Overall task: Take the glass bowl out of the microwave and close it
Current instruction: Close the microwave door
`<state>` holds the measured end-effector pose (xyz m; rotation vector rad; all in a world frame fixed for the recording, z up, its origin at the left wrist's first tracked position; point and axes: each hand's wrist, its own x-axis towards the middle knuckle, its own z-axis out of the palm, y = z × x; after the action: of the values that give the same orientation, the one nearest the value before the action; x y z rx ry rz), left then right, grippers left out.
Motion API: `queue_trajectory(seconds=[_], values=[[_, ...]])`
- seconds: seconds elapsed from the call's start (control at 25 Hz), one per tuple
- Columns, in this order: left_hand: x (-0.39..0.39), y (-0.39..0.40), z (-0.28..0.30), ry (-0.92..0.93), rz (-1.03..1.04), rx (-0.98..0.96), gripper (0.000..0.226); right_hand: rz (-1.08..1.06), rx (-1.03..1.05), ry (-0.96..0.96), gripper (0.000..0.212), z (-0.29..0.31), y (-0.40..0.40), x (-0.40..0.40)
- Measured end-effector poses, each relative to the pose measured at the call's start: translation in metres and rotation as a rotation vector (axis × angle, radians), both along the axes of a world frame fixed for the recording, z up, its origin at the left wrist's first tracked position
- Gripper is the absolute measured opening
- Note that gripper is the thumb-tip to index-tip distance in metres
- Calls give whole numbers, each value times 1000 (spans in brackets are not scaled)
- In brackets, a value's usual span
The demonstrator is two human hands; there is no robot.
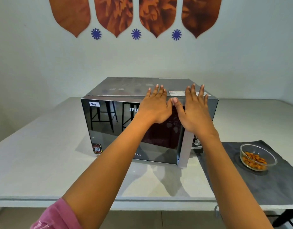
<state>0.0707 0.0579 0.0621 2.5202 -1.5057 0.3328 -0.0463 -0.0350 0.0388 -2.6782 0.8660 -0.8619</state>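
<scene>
Two hands are up in front of the microwave (119,129), both flat and spread wide, holding nothing. The left hand (155,107) lies over the top edge of the door, its fingers reaching onto the roof of the oven. The right hand (194,109) is just beside it, thumbs nearly touching, with its fingers on the roof too and its palm over the right end of the door (126,133). The door looks almost shut, though its right edge with the silver handle (183,151) seems to stick out a little (it is hard to be sure). There is one microwave, and it sits on one pale table (35,162). A white label (94,104) on the door says "Veg", big letters next to the left hand read "IFB" with the last one partly hidden, and lower down you can read "M2S". A small sticker (97,148) with a square code is at the bottom left corner. One knob (197,142) peeks out on the right. The one glass bowl (257,157) is out of the oven, well off to the right, sitting on a dark grey cloth (266,184) with orange bits of food inside. The cloth hangs over the front edge of the table. There is lots of bare table to the left and in front of the microwave. One pink sleeve (58,217) shows at the bottom.
</scene>
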Motion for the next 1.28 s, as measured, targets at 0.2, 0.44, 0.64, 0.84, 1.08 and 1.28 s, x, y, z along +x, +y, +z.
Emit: queue_trajectory(seconds=[0.2,0.44,0.64,0.84,1.08,1.28], values=[[6,-12,-7,-53,50,-69,67,-62,-96,-8,86,-1,-10,11],[12,-23,-9,-76,94,-104,66,-99,-160,-11,93,-4,-25,24],[14,-29,-13,-125,126,-131,67,-112,-214,-34,89,-9,-35,32],[16,-32,-15,-133,143,-148,67,-109,-245,-68,76,-10,-41,37],[19,-34,-14,-133,142,-135,67,-83,-273,-46,73,-8,-49,43],[22,-36,-15,-134,129,-140,68,-39,-254,-93,72,-12,-53,43]])
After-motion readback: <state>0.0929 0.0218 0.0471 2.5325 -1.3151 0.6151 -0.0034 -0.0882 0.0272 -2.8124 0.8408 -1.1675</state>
